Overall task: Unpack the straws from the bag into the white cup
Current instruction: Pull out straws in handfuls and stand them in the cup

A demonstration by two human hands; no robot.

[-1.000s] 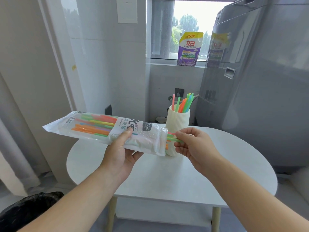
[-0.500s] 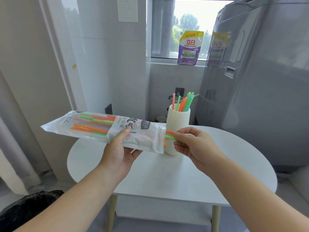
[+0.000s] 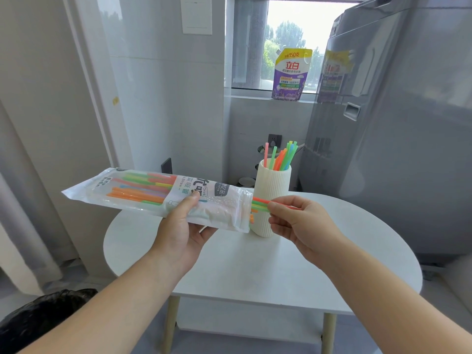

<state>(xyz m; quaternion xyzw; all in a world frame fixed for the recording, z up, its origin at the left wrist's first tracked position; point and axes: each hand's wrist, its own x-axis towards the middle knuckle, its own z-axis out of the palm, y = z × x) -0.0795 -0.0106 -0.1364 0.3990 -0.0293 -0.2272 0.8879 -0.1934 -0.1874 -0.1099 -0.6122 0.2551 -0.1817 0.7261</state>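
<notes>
Left hand (image 3: 182,231) grips bag (image 3: 153,195) above table (image 3: 255,264) edge; right hand (image 3: 298,223) pinches straws (image 3: 259,203) at bag mouth, just before white cup (image 3: 272,198).

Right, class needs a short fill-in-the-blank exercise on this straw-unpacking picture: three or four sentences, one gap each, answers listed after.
1. The left hand holds the straw bag lying ______ above the table.
2. The right hand pinches straws sticking out of the bag's ______ end.
3. The white cup stands on the table and already holds several ______.
4. A purple pouch stands on the ______.

Missing words: sideways; open; straws; windowsill
</notes>
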